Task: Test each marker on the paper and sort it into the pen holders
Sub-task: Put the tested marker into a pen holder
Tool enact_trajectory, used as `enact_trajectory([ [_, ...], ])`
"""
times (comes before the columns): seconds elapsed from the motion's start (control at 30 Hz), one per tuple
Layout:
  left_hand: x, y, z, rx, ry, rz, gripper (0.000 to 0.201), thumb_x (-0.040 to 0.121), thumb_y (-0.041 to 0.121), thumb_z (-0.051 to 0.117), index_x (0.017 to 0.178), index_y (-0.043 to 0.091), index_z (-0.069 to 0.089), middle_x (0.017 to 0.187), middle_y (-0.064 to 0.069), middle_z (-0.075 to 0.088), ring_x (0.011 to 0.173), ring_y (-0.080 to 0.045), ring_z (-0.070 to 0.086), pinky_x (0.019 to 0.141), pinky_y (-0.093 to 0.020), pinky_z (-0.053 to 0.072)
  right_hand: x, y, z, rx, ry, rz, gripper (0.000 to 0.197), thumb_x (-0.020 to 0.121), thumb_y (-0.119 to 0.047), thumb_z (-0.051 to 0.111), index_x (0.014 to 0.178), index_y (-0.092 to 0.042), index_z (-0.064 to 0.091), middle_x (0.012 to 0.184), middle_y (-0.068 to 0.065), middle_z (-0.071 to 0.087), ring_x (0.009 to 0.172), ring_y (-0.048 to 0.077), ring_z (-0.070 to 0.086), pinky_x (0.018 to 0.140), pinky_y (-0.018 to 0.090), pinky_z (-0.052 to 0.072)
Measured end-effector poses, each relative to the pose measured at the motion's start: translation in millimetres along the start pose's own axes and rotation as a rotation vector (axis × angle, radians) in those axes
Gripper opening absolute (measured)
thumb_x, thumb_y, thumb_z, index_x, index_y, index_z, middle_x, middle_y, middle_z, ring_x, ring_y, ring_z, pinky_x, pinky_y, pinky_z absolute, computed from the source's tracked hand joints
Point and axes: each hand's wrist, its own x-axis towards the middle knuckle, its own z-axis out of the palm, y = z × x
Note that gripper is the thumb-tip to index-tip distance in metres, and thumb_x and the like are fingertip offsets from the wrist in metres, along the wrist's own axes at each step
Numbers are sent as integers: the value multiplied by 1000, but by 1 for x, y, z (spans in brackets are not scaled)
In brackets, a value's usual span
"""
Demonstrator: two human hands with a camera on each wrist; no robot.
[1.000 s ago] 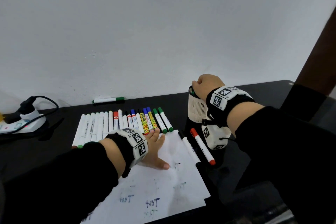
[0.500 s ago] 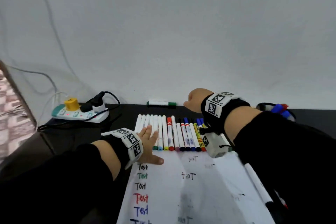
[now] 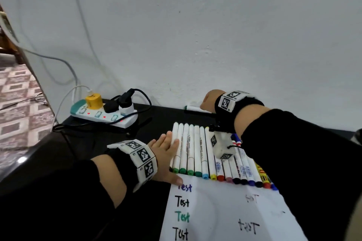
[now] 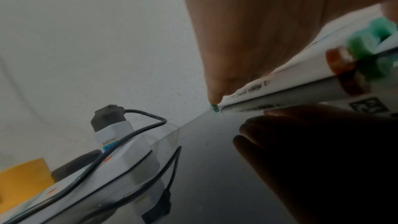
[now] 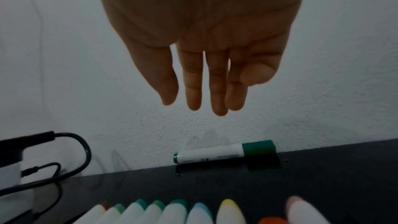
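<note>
Right hand point(image 5: 204, 43) has left the holder, out of shot now, and hangs empty, fingers straight, over the green marker point(image 5: 224, 153) by the wall. Left hand point(image 3: 166, 154) lies flat on the row point(image 3: 203, 154), holding nothing. Next test, likely.

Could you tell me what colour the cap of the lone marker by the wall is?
Green cap, clearest in the right wrist view.

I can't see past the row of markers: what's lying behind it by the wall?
A lone green-capped marker lies along the wall, behind the marker row. The right hand hovers above it, fingers straight, not touching. In the head view the hand covers its capped end.
</note>
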Motion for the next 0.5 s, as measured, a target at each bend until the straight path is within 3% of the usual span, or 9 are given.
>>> enact_trajectory([
  [0.2,6,-9,-2,4,-36,41,110,80,67,50,146,15,-21,152,-8,-29,143,-23,-19,116,-38,-5,18,-12,10,-140,-52,-25,43,92,-39,51,124,-11,58,130,12,57,118,33,53,104,43,40],
  [0.3,7,-9,-2,1,-40,64,110,80,65,52,146,15,-21,152,-8,-29,143,-23,-18,116,-38,-4,28,-18,15,-233,-91,-43,35,88,-27,58,120,-12,61,124,13,60,114,34,57,101,45,43],
  [0.4,9,-11,-1,-13,-46,73,111,80,65,53,146,15,-21,152,-9,-29,143,-23,-17,116,-38,-4,42,-21,21,-348,-89,-55,27,74,-35,68,95,-18,65,104,8,67,97,30,64,92,41,51],
  [0.5,10,-12,0,-21,-45,85,112,79,65,53,146,15,-22,151,-9,-31,143,-23,-18,117,-38,-3,52,-21,24,-368,-79,-63,42,71,-37,67,108,-16,66,107,10,67,98,30,64,92,41,51],
])
